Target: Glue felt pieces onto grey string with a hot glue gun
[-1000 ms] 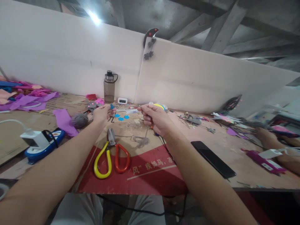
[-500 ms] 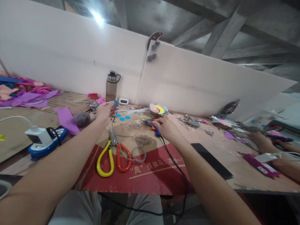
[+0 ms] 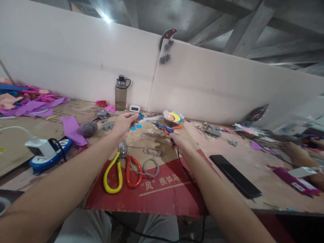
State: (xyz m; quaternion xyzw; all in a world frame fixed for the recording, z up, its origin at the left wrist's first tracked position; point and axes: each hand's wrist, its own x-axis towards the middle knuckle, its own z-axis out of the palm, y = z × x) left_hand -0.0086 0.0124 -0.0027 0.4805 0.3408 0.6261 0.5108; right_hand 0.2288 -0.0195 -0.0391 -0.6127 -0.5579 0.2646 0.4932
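My left hand (image 3: pixel 125 122) is raised over the cardboard-covered table (image 3: pixel 177 182), fingers pinched on a small blue felt flower (image 3: pixel 140 116). My right hand (image 3: pixel 180 140) is closed round the handle of a blue glue gun (image 3: pixel 165 129), whose nozzle points left towards the flower and whose black cord (image 3: pixel 186 172) runs back along my forearm. Below my hands lie scissors with one yellow and one red handle (image 3: pixel 121 168) and a loose coil of grey yarn (image 3: pixel 150 162). Two more blue flowers (image 3: pixel 135 127) rest on the board.
A black phone (image 3: pixel 236 176) lies right of my right arm. At the back stand a grey water bottle (image 3: pixel 120 93), a small white clock (image 3: pixel 134 108) and a bowl (image 3: pixel 172 117). A grey yarn ball (image 3: pixel 87 128), purple felt (image 3: pixel 71 128) and a white charger (image 3: pixel 40 148) sit left. Another person's arm (image 3: pixel 301 157) works at right.
My right hand let go of the grey yarn, which dropped onto the board, then took up the glue gun and lifted it. My left hand kept the blue flower, moving slightly right.
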